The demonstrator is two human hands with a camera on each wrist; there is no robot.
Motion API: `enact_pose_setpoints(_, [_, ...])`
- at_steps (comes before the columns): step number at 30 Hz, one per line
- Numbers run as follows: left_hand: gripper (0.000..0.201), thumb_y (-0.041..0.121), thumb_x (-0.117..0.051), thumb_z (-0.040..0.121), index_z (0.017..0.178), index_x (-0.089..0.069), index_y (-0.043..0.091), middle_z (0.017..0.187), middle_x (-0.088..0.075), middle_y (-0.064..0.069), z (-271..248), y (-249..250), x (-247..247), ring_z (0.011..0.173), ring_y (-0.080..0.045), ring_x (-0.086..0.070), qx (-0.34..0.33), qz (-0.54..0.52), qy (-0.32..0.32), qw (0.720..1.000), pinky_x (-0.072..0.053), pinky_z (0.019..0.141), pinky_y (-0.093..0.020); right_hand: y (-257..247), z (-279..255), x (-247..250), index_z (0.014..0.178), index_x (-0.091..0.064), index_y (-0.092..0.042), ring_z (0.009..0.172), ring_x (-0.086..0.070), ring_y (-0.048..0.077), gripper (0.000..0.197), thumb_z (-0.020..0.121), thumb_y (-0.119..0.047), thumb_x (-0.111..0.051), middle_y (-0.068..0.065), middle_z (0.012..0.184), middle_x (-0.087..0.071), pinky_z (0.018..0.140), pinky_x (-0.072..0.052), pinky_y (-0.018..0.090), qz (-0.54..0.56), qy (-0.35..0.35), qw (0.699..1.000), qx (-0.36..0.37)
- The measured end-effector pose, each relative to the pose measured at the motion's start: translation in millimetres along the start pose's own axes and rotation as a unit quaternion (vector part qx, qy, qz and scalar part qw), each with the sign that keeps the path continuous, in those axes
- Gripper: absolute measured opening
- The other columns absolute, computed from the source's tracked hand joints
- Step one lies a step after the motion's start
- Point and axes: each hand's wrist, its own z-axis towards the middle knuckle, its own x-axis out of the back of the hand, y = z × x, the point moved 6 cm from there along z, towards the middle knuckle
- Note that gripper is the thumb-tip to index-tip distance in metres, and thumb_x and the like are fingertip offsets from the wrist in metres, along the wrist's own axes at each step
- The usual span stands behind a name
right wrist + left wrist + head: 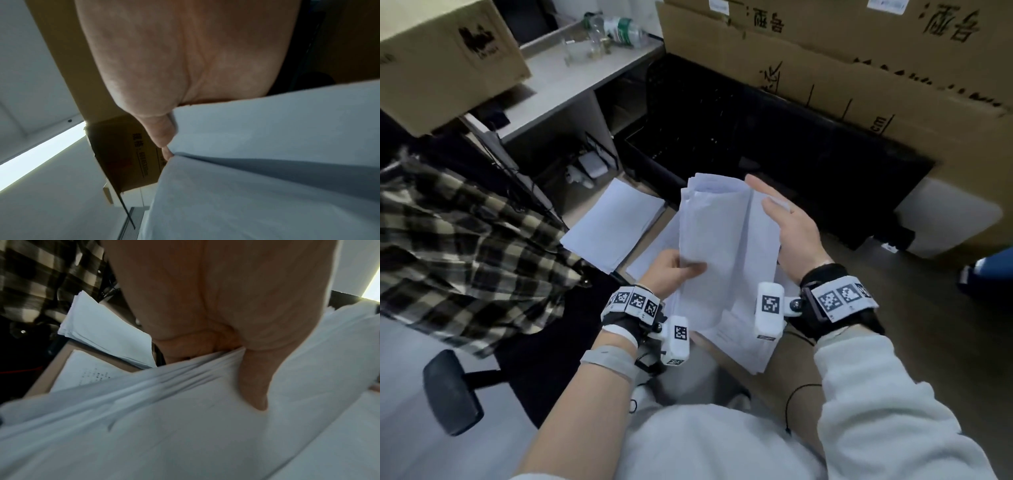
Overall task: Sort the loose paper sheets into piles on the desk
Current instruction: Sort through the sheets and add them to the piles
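White sheaf [726, 240], two hands [671, 270] [791, 229], two piles [613, 222] [743, 342]

The sheaf of sheets [726, 246] is thin matt white paper, creased and bowed; the stacked pile [613, 222] beside it looks the same. The surface [893, 308] seems a matt wood-grain laminate, though the view is dim. The boxes [859, 61] are rough brown cardboard. The shirt [455, 246] is soft checked cloth. The bottle [625, 31] is clear glossy plastic.

Cardboard boxes [859, 68], plaid shirt [458, 246], plastic bottle [625, 31], black monitor [774, 144].
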Motion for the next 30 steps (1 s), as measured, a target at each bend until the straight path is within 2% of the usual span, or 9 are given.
enact_pose_setpoints(6, [0.036,0.036,-0.078,0.077,0.105,-0.073,0.014,0.111,-0.075,-0.003,-6.5,-2.1,16.7,0.105,-0.018,-0.070,0.005,0.014,-0.005,1.000,-0.053,0.095,-0.036,-8.8,6.1,12.2,0.125,-0.068,-0.018,0.097,-0.070,0.015,0.034,0.101,-0.011,-0.045,0.006,0.111,-0.074,0.080,-0.055,0.024,-0.022,0.065,0.997,0.020])
enact_pose_setpoints(11, [0.016,0.006,-0.070,0.089,0.105,-0.071,0.002,0.104,-0.075,-0.009,3.7,-0.2,31.0,0.092,-0.014,-0.072,-0.012,-0.082,0.071,0.994,-0.055,0.087,-0.030,7.0,10.6,-19.7,0.128,-0.062,-0.015,0.107,-0.068,0.027,0.032,0.098,-0.025,-0.060,0.013,0.121,-0.070,0.092,-0.055,0.041,0.061,-0.006,0.998,0.003])
enact_pose_setpoints(13, [0.011,0.001,-0.067,0.090,0.100,-0.070,0.004,0.095,-0.076,-0.006,10.5,-0.7,39.1,0.088,-0.016,-0.072,-0.014,-0.176,0.096,0.980,-0.056,0.083,-0.030,14.9,11.7,-32.6,0.129,-0.060,-0.014,0.112,-0.067,0.025,0.039,0.093,-0.026,-0.067,0.007,0.123,-0.070,0.093,-0.054,0.039,-0.028,-0.036,0.999,0.005])
enact_pose_setpoints(16, [0.011,0.003,-0.061,0.094,0.097,-0.068,-0.004,0.087,-0.076,-0.010,24.5,-1.1,54.0,0.081,-0.019,-0.073,0.000,-0.273,0.090,0.958,-0.057,0.071,-0.027,23.9,15.9,-44.2,0.133,-0.060,-0.022,0.114,-0.064,0.002,0.037,0.098,-0.013,-0.060,-0.017,0.122,-0.069,0.091,-0.049,0.019,-0.184,-0.044,0.982,0.024])
enact_pose_setpoints(18, [0.013,0.004,-0.060,0.095,0.095,-0.068,-0.005,0.087,-0.076,-0.012,33.5,-2.0,68.0,0.080,-0.022,-0.073,0.010,-0.293,0.097,0.951,-0.056,0.073,-0.031,29.9,22.6,-64.8,0.144,-0.051,-0.027,0.129,-0.050,-0.005,0.046,0.102,-0.009,-0.052,-0.022,0.140,-0.055,0.106,-0.040,0.017,-0.221,-0.079,0.972,0.020])
enact_pose_setpoints(21, [0.026,0.005,-0.059,0.094,0.116,-0.063,-0.009,0.110,-0.071,-0.021,46.2,-5.7,81.9,0.101,-0.032,-0.070,0.019,-0.346,0.080,0.935,-0.057,0.086,-0.040,48.9,34.6,-106.4,0.148,-0.043,-0.039,0.141,-0.032,-0.002,0.051,0.101,-0.020,-0.053,-0.019,0.156,-0.031,0.120,-0.023,0.028,-0.386,-0.145,0.911,-0.025])
enact_pose_setpoints(24, [0.043,0.009,-0.062,0.093,0.129,-0.053,-0.013,0.124,-0.063,-0.030,58.9,-15.5,95.8,0.114,-0.040,-0.062,0.041,-0.387,0.079,0.918,-0.055,0.094,-0.043,63.0,46.7,-128.4,0.146,-0.044,-0.043,0.150,-0.018,0.008,0.054,0.097,-0.023,-0.057,-0.012,0.162,-0.025,0.124,-0.009,0.043,-0.520,-0.131,0.844,-0.014])
enact_pose_setpoints(27, [0.047,0.014,-0.065,0.091,0.128,-0.054,-0.013,0.124,-0.061,-0.032,64.6,-23.0,105.4,0.107,-0.039,-0.063,0.058,-0.390,0.064,0.917,-0.053,0.091,-0.043,68.0,53.9,-132.3,0.136,-0.055,-0.042,0.149,-0.021,0.006,0.051,0.093,-0.016,-0.061,-0.016,0.156,-0.037,0.123,-0.013,0.045,-0.476,-0.087,0.875,0.019])
enact_pose_setpoints(30, [0.041,0.016,-0.063,0.093,0.125,-0.060,-0.010,0.118,-0.065,-0.025,64.0,-31.3,106.1,0.100,-0.033,-0.067,0.079,-0.394,0.044,0.914,-0.056,0.082,-0.035,75.6,58.8,-132.7,0.123,-0.064,-0.040,0.146,-0.023,0.001,0.042,0.090,-0.015,-0.065,-0.022,0.149,-0.044,0.121,-0.018,0.036,-0.436,-0.076,0.896,0.020])
